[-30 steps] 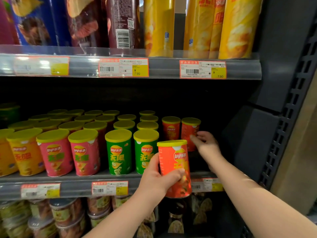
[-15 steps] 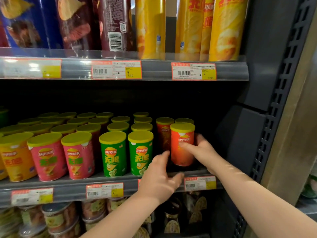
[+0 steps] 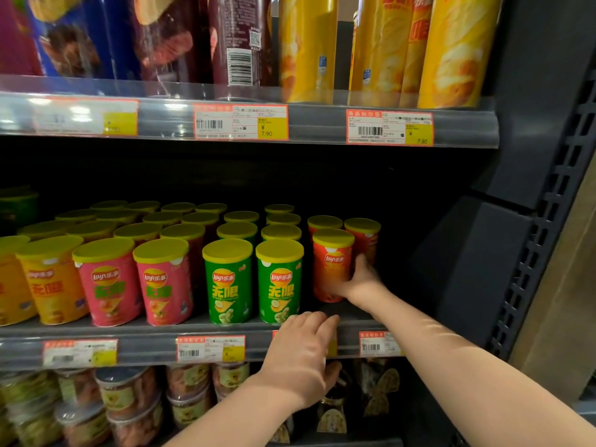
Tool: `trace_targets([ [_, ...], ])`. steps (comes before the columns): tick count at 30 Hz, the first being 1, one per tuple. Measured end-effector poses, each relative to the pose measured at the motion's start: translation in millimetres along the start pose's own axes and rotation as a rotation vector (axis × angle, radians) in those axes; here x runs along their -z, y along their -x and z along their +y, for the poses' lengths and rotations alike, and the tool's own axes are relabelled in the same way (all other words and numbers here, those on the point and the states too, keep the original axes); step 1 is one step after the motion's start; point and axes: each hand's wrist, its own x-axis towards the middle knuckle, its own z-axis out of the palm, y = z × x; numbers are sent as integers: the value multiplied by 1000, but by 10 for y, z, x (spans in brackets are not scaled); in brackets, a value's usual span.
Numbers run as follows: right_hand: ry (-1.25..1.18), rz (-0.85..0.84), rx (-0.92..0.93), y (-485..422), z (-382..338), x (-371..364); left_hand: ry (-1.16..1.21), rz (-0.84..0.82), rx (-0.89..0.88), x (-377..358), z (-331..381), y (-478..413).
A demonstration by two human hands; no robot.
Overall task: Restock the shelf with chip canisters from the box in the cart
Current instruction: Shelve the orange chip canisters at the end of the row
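Observation:
An orange chip canister [image 3: 331, 266] with a yellow lid stands upright on the middle shelf [image 3: 161, 350], to the right of the green canisters [image 3: 280, 282]. My right hand [image 3: 362, 282] is wrapped around its right side. Two more orange canisters [image 3: 362, 233] stand behind it. My left hand [image 3: 301, 353] hovers at the shelf's front edge, fingers apart and holding nothing. The box and the cart are out of view.
Pink canisters [image 3: 108, 282] and yellow canisters [image 3: 48, 282] fill the shelf's left. Tall chip tubes [image 3: 306, 46] stand on the upper shelf. Snack tubs [image 3: 129, 401] sit below. A dark shelf upright [image 3: 545, 221] borders the right side.
My left hand let go of the orange canister, which now stands on the shelf, and drew back to the shelf edge. My right hand took hold of that canister.

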Motion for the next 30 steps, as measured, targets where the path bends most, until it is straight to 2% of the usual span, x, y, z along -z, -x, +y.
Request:
trace_targets([
  [13,21,21,23,-99,-54,-72,9,5,-20,13,-30,21],
  [24,40,20,8,-120,-73,-84,-5,-70,-20,56,-8,29],
  [30,71,-1,-7,-101,-63,-61,37,-112,36,165,39,46],
])
